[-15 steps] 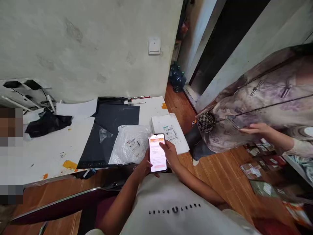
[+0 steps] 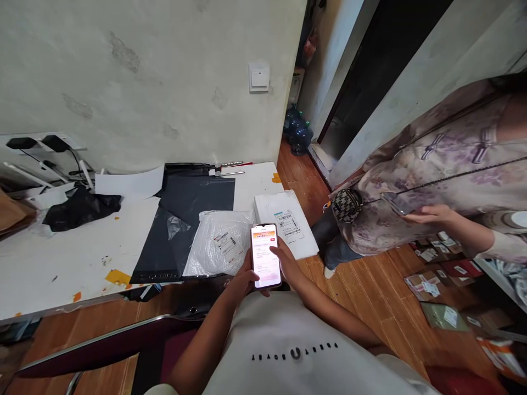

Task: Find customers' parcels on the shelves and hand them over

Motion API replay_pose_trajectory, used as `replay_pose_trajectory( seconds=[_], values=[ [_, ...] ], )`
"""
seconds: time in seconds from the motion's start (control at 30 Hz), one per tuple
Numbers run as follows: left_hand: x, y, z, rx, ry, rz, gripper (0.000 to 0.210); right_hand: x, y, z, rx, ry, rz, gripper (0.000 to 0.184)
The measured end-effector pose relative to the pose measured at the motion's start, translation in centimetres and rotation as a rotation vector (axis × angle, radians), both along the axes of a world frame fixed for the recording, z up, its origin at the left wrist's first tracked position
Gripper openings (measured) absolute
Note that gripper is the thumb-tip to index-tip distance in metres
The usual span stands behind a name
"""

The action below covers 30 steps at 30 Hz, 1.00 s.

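In front of my chest a lit smartphone [image 2: 265,263] is held upright, its screen facing me. My left hand [image 2: 246,280] grips its lower left side, thumb by the bottom of the screen. My right hand [image 2: 287,264] is curled round the right side, with the thumb over the screen. Its other fingers are hidden behind the phone. Just left of the phone lies a white bubble-wrap mailer [image 2: 220,241] with a label. To the right behind it is a white parcel [image 2: 284,222], also labelled. A dark plastic mailing bag [image 2: 181,211] lies partly under the bubble mailer.
The white table [image 2: 82,258] also bears a crumpled black bag [image 2: 80,207] and paper [image 2: 132,184]. A chair [image 2: 123,340] stands below its front edge. At right a person [image 2: 428,181] holds a phone. Several parcels [image 2: 444,317] lie on the floor; water bottles [image 2: 302,137] stand by the doorway.
My right thumb has slid slightly down the phone screen, and the displayed page has shifted. The phone stays in nearly the same place. The parcels have not moved.
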<state>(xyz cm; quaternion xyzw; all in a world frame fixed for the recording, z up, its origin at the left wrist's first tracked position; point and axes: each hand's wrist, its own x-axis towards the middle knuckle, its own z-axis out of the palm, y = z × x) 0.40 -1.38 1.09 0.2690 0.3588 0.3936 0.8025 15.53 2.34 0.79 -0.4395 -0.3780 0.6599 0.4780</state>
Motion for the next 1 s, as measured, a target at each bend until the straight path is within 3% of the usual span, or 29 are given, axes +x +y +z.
replay_pose_trajectory(
  seconds=[0.17, 0.47, 0.77, 1.0],
  values=[
    [-0.4, -0.2, 0.1, 0.030, 0.069, -0.024, 0.109, 1.1, -1.3, -0.4, 0.052, -0.022, 0.206, 0.041],
    [-0.7, 0.1, -0.1, -0.008, -0.048, -0.013, 0.104, 1.7, -1.9, -0.2, 0.090, 0.049, 0.340, 0.071],
    [-0.7, 0.0, 0.1, -0.032, -0.040, 0.009, 0.105, 1.7, -1.9, -0.4, 0.209, -0.052, 0.335, 0.072],
    [-0.8, 0.1, 0.5, -0.024, -0.003, -0.018, 0.102, 1.4, -1.9, -0.7, 0.225, -0.084, 0.307, 0.060]
  ],
)
